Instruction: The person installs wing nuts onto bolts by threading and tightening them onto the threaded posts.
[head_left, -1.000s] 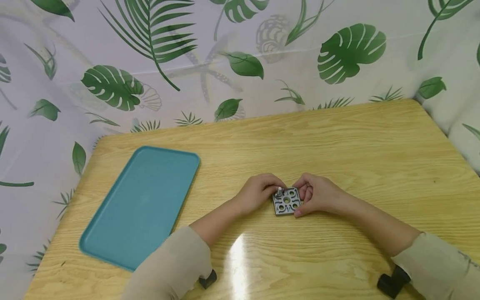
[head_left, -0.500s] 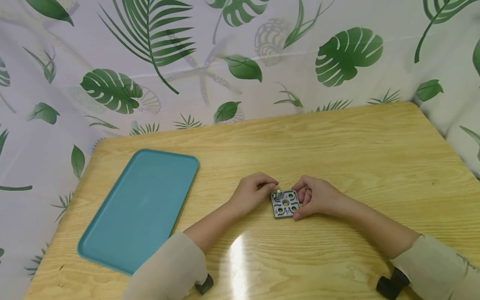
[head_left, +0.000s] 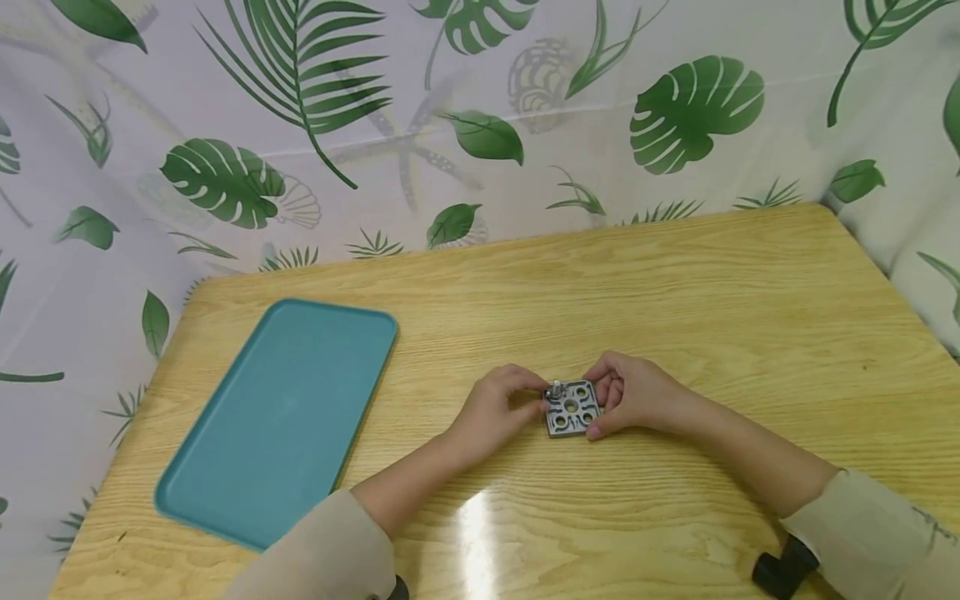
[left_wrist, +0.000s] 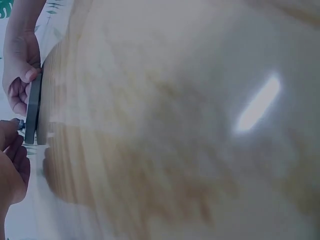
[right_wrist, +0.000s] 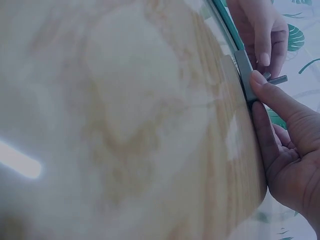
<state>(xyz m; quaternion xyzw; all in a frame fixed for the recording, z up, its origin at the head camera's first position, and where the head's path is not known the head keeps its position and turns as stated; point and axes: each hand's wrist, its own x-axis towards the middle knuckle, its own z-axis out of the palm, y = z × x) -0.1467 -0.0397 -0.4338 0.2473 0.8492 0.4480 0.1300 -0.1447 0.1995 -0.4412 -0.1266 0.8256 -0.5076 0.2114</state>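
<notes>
A square grey metal plate (head_left: 572, 407) with several round holes lies near the middle of the table. From its far left corner a small metal bolt (head_left: 556, 389) sticks up, its shank (right_wrist: 279, 79) showing in the right wrist view. My right hand (head_left: 641, 392) grips the plate's right side, thumb at the near corner and fingers at the far one. On the other side, my left hand (head_left: 495, 412) has its index fingertip right beside the bolt and its thumb by the plate's left edge, with a gap between them.
A blue-green rectangular tray (head_left: 281, 417) lies on the left of the wooden table (head_left: 720, 300). A leaf-patterned cloth (head_left: 420, 92) hangs behind the table's far edge. Light glares off the tabletop in front of the hands.
My left hand has drawn back from the far side of the bolt, then come down and nearer along the plate's left edge. My right hand keeps its hold on the plate.
</notes>
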